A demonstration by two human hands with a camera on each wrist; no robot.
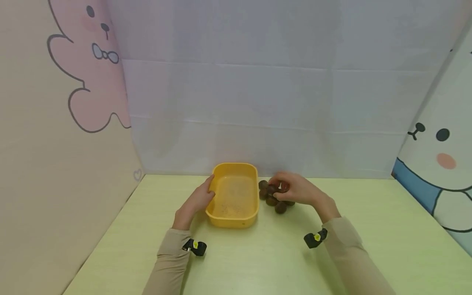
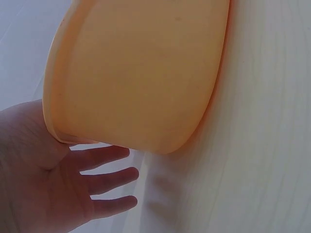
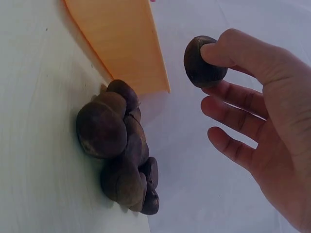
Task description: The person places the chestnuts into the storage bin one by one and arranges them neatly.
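A yellow plastic basin (image 1: 233, 223) stands on the table near the back wall. At its left side my left hand (image 1: 199, 199) holds the rim. In the left wrist view several fingers (image 2: 112, 180) spread out beyond the basin's edge, and the thumb is hidden behind its wall. My right hand (image 1: 300, 189) is over a small pile of brown chestnuts (image 1: 280, 207) just right of the basin. Between thumb and fingertips it pinches one chestnut (image 3: 193, 68), raised clear of the pile (image 3: 102, 130) in the right wrist view.
The pale yellow-green table (image 1: 258, 262) runs up to a white cloth wall (image 1: 228, 94) close behind the basin. Side panels with a pink cartoon bear (image 1: 88, 82) and a white cartoon animal (image 1: 453, 180) flank it. Small specks lie on the basin's floor.
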